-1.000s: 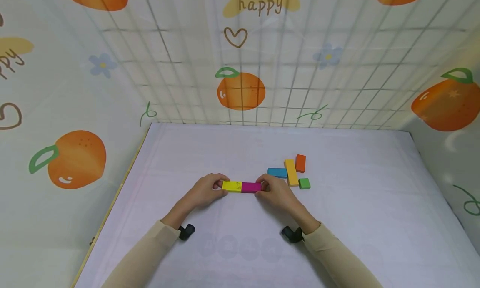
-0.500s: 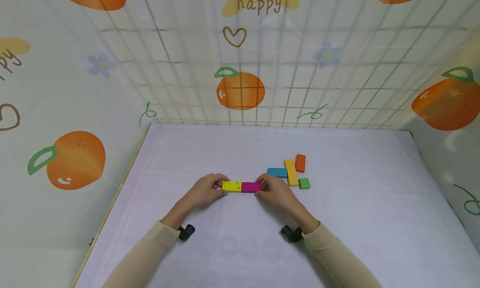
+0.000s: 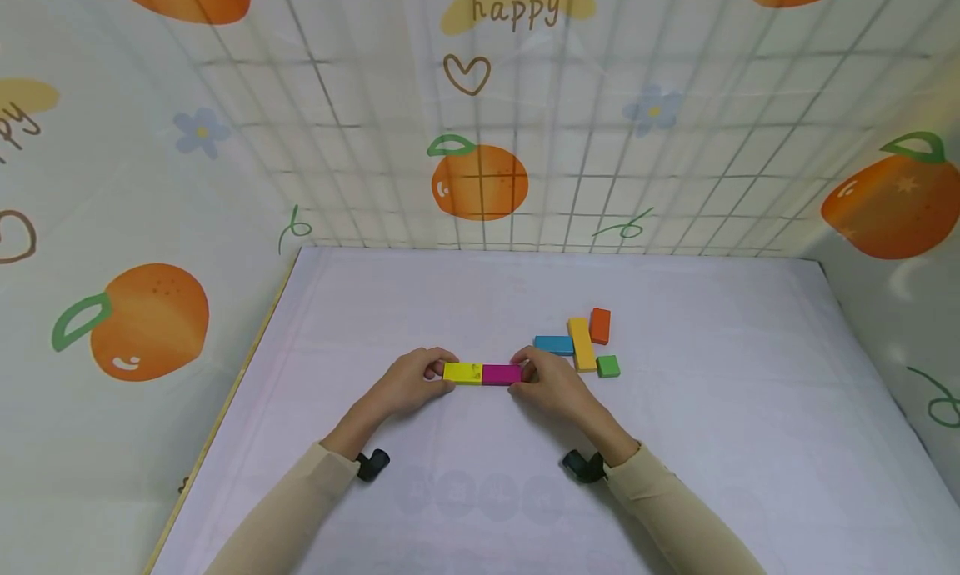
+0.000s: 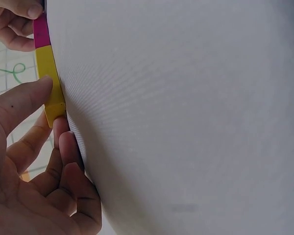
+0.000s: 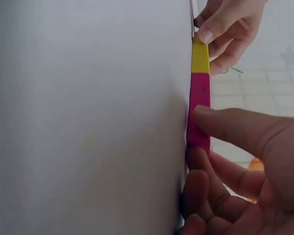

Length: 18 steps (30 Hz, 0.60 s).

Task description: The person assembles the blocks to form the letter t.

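Observation:
A yellow block [image 3: 462, 373] and a magenta block [image 3: 501, 375] lie end to end in one straight row on the white table, their short ends meeting. My left hand [image 3: 411, 381] pinches the yellow block at its outer end, the thumb on its near side, as the left wrist view shows. At the other end of the row my right hand [image 3: 553, 382] pinches the magenta block [image 5: 200, 110], thumb on the near long side and fingers around the far corner. Small dark marks show on top of the yellow block.
Just beyond my right hand lie a blue block [image 3: 553, 345], a long orange-yellow block [image 3: 582, 344], a red-orange block [image 3: 600, 326] and a small green block [image 3: 608, 366]. A patterned cloth wall [image 3: 360, 183] rises behind the table [image 3: 697, 433].

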Available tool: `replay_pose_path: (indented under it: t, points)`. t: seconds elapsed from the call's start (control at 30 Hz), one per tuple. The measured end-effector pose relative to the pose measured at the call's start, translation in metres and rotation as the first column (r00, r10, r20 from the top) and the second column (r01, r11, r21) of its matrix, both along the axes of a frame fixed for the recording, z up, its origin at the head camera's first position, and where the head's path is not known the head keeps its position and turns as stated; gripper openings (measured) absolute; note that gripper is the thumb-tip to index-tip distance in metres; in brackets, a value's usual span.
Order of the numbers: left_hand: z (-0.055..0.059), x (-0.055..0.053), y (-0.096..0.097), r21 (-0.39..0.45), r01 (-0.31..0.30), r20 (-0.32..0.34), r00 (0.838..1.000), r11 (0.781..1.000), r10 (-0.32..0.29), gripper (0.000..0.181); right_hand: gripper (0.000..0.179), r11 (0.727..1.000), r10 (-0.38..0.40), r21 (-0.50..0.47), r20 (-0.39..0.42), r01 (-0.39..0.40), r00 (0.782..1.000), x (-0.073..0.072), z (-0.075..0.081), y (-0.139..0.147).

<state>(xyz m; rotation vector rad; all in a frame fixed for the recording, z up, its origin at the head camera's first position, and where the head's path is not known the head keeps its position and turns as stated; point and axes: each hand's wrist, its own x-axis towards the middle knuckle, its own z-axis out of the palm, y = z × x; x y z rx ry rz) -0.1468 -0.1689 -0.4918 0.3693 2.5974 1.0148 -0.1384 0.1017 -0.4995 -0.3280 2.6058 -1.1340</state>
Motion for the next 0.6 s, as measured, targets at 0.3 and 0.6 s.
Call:
replay_pose_path:
  t: [0.3,0.6]
  points:
    - [0.000,0.000,0.000,0.005,-0.004,0.007,1.000,1.000,0.004,0.034,0.042,1.000,-0.003,-0.023,0.007,0.003,1.000,0.002,0.002,0.005]
    - [-0.002,-0.001,-0.001,0.000,0.000,0.001,1.000,1.000,0.000,0.034,0.043,0.998,-0.041,-0.041,-0.009,0.040,0.999,0.008,0.010,0.016]
